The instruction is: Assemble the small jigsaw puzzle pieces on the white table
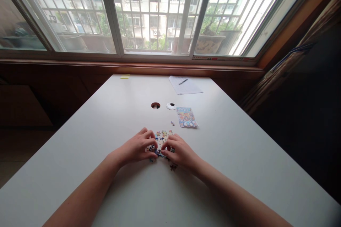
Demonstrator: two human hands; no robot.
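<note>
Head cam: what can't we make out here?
All in the head view:
- Jigsaw pieces: count unclear; the left hand and right hand cover part of the pile.
- Whether either hand grips a piece: curled fingers hide the contact.
- Lettering on the illustrated sheet: too small to read.
- Anything written on the white paper: too small and faint.
- Near edge of the white table: cut off by the bottom frame edge.

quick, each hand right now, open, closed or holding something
Left hand: curled over puzzle pieces, grip can't be told.
Right hand: curled likewise, grip unclear.
</note>
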